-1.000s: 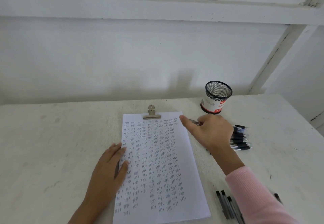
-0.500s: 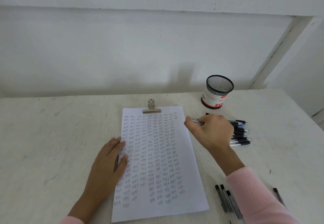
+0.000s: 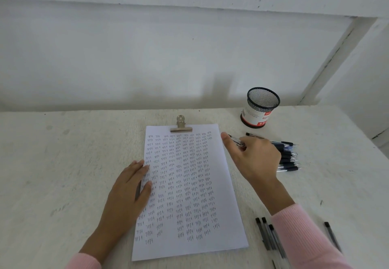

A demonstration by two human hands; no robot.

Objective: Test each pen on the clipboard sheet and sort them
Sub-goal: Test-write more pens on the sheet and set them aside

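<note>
One pen [image 3: 236,141] still in right hand [image 3: 256,159]

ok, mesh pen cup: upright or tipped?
Upright. The mesh pen cup stands on its base on the table, open rim facing up.

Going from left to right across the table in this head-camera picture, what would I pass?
left hand → sheet → right hand, fingers holding a pen → pile of pens → single pen. The mesh cup and the near pens overlap the right arm, so they are left out.
</note>
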